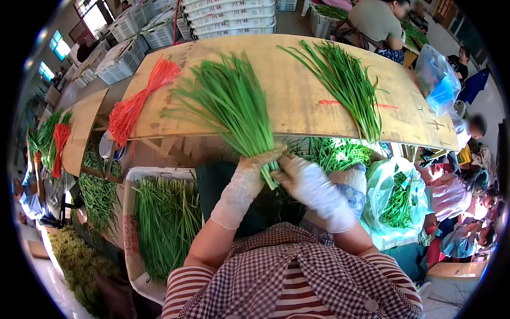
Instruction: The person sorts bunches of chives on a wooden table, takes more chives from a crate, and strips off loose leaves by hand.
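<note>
Upright over the table's near edge stands a bunch of long green stalks [241, 103], its leaves fanned out at the top. My left hand [256, 167], in a whitish glove, is wrapped round the lower stems. Close beside it, my gloved right hand [295, 169] is at the stem ends, slightly blurred; its fingers are bent, and what they hold, if anything, is hidden. Another green bunch [345, 85] lies on the wooden table [287, 69] to the right, across a red strip [385, 106]. A bundle of red ties [139, 101] rests at the table's left.
A white crate [130, 234] of green stalks stands at my lower left. To my right is a plastic bag [372, 196] with greens. Stacked white crates [234, 21] stand beyond the table. A person [372, 24] sits at the back right; others are farther right.
</note>
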Available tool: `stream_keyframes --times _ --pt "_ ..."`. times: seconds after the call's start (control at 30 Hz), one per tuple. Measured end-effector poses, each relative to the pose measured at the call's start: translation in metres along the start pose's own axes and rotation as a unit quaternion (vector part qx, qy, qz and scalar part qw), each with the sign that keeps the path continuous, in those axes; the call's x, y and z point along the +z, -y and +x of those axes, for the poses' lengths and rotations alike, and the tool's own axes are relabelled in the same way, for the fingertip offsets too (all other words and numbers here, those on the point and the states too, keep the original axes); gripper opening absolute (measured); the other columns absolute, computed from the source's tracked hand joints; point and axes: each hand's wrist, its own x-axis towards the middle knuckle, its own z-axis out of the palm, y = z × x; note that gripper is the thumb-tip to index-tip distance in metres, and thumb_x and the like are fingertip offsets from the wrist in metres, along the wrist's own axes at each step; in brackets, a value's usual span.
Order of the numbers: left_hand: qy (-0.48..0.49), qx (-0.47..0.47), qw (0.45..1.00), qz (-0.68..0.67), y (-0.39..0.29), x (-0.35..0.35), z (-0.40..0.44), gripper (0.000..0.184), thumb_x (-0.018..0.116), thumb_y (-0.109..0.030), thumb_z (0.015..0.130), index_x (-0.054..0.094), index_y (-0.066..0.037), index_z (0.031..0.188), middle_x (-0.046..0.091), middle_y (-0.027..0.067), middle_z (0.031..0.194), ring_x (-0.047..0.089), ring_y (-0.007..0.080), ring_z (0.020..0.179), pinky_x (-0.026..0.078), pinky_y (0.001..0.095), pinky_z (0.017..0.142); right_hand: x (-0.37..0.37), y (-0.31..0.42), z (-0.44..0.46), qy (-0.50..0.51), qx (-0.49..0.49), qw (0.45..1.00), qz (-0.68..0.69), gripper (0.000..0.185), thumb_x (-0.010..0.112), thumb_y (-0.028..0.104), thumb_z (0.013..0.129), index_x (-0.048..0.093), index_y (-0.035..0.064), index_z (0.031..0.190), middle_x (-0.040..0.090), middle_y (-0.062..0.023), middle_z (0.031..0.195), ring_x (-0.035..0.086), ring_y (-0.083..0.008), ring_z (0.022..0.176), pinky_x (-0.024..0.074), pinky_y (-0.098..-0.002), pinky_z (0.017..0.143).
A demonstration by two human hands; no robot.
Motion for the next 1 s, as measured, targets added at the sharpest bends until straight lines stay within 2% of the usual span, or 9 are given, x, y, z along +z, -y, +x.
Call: stream_keyframes --times 0.1,0.2,0.3,0.37,0.47,0.57,0.73,0.9,1.0 --pt "0.04 0.144 0.988 0.048 -0.036 0.022 -0.001 0.037 0.061 0.001 0.083 0.053 0.003 0.12 0.066 0.0159 0.105 0.064 0.0247 0.1 0.055 0.0357 0.085 -0.059 -0.018 0.017 -0.059 0.154 0.948 0.273 0.068 0.072 0.045 0.077 0.056 -0.0052 0.12 0.065 -0.0206 0.107 0.064 -0.032 0.099 0.0515 -0.0388 0.087" --pt "0.048 0.234 0.911 0.336 -0.088 0.061 0.013 0.047 0.076 -0.017 0.075 0.057 -0.001 0.115 0.064 0.0122 0.108 0.063 0.0189 0.094 0.053 0.0294 0.082 -0.098 -0.017 0.069 -0.141 -0.049 0.961 0.232 0.089 0.078 0.039 0.075 0.035 -0.002 0.141 0.052 -0.0186 0.134 0.046 -0.0249 0.128 0.0385 -0.0372 0.105" --pt "0.044 0.171 0.883 0.435 -0.094 0.061 0.065 0.052 0.077 -0.02 0.076 0.054 -0.001 0.119 0.061 0.011 0.116 0.06 0.0178 0.099 0.051 0.0304 0.085 -0.106 -0.007 0.112 -0.094 -0.057 0.936 0.335 0.08 0.081 0.042 0.067 0.052 -0.0045 0.124 0.058 -0.0196 0.124 0.055 -0.029 0.113 0.0454 -0.0357 0.096" --pt "0.064 0.101 0.947 0.298 -0.056 0.026 0.105 0.046 0.075 -0.017 0.078 0.057 -0.001 0.116 0.062 0.0092 0.114 0.06 0.0159 0.097 0.051 0.0301 0.085 -0.095 -0.022 0.128 0.075 0.024 0.962 0.263 0.064 0.082 0.041 0.066 0.061 0.0015 0.112 0.066 -0.0136 0.105 0.058 -0.0223 0.099 0.0493 -0.0355 0.084" --pt "0.203 0.026 0.976 0.07 -0.039 0.005 0.123 0.033 0.068 -0.01 0.081 0.06 0.0 0.112 0.067 0.0084 0.103 0.063 0.0158 0.086 0.051 0.0269 0.08 -0.05 -0.049 0.124 -0.044 -0.027 0.95 0.307 0.062 0.082 0.035 0.07 0.056 0.0032 0.118 0.065 -0.0104 0.103 0.057 -0.0184 0.098 0.0504 -0.0373 0.081" --pt "0.148 0.063 0.965 0.205 -0.042 0.035 0.106 0.032 0.064 -0.012 0.085 0.058 0.0 0.114 0.067 0.0125 0.1 0.065 0.0226 0.086 0.054 0.0322 0.075 -0.08 -0.025 0.111 -0.029 0.067 0.912 0.404 0.075 0.075 0.029 0.079 0.037 0.0025 0.138 0.057 -0.015 0.121 0.055 -0.0236 0.108 0.0437 -0.0393 0.098" --pt "0.144 -0.055 0.977 -0.147 -0.036 0.064 0.081 0.026 0.059 -0.011 0.088 0.057 0.004 0.109 0.065 0.0131 0.093 0.065 0.0299 0.089 0.056 0.039 0.078 -0.069 -0.041 0.064 -0.472 -0.09 0.845 0.234 0.056 0.054 0.017 0.091 0.036 0.0032 0.142 0.047 -0.0193 0.136 0.045 -0.0307 0.125 0.0332 -0.0416 0.107" --pt "0.112 -0.1 0.941 -0.302 0.006 0.072 0.067 0.019 0.063 -0.011 0.082 0.057 -0.003 0.098 0.064 0.0115 0.098 0.061 0.0282 0.098 0.051 0.0432 0.09 0.018 -0.042 0.045 -0.509 -0.01 0.721 0.471 0.056 0.046 0.047 0.097 0.055 -0.0024 0.123 0.059 -0.0105 0.121 0.057 -0.02 0.103 0.0412 -0.0341 0.096" --pt "0.088 -0.083 0.93 -0.346 0.01 0.069 0.06 0.017 0.063 -0.01 0.082 0.058 -0.002 0.095 0.064 0.0115 0.097 0.06 0.0266 0.101 0.048 0.0436 0.096 0.006 -0.054 0.038 -0.601 -0.035 0.705 0.374 0.052 0.044 0.046 0.099 0.062 -0.0004 0.115 0.062 -0.0073 0.112 0.055 -0.0144 0.097 0.0411 -0.0301 0.093"
